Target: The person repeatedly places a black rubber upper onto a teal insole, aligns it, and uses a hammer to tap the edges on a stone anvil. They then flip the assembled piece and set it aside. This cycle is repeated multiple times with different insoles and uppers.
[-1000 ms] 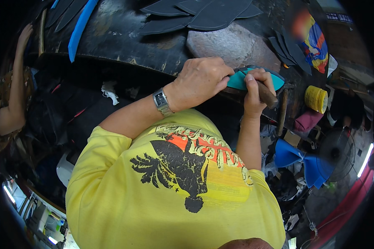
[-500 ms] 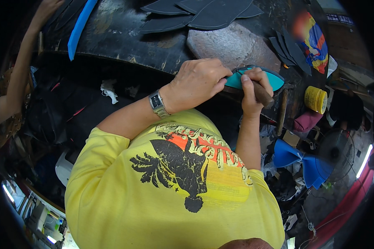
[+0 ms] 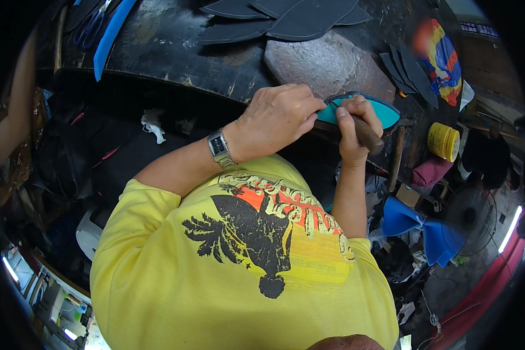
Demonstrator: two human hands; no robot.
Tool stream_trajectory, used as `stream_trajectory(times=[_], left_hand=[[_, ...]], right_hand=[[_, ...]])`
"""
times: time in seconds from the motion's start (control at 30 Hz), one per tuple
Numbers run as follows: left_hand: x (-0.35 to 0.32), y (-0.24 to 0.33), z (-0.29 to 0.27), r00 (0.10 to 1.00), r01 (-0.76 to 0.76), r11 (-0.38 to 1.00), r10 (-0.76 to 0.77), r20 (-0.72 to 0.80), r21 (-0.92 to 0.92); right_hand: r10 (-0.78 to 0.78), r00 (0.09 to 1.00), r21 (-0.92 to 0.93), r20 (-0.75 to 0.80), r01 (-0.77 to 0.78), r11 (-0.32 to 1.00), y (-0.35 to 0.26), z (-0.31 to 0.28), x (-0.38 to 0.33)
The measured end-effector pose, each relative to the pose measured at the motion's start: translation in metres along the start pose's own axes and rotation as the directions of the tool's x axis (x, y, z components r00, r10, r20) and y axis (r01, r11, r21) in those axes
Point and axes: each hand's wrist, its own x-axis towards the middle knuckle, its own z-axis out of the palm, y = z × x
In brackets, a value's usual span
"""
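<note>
At the table's near edge lies a curved, leaf-shaped teal piece with a black edge, partly covered by my hands. My left hand, with a metal watch on its wrist, is closed, its fingertips pinching the piece's left end. My right hand is closed around a wooden-handled tool, its rounded brown handle pointing towards me. The tool's thin dark front end meets the teal surface close to the left fingertips; its very tip is too small to make out. Just beyond sits a flat grey stone slab.
Black cut pieces with pale edge lines overlap behind the slab; narrower ones lie right. Scissors and a blue strip are at far left. A hammer, a yellow tub and a fan stand right.
The other person's arm has drawn back from the table at the upper left, and the scissors there now show. My hands and the teal piece have barely moved.
</note>
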Motion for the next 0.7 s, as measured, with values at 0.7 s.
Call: stream_trajectory(times=[0.7], left_hand=[[0.013, -0.010, 0.008, 0.991, -0.103, 0.991, 0.109, -0.076, 0.083]], right_hand=[[-0.038, 0.997, -0.239, -0.070, 0.020, 0.971, -0.002, 0.009, 0.000]])
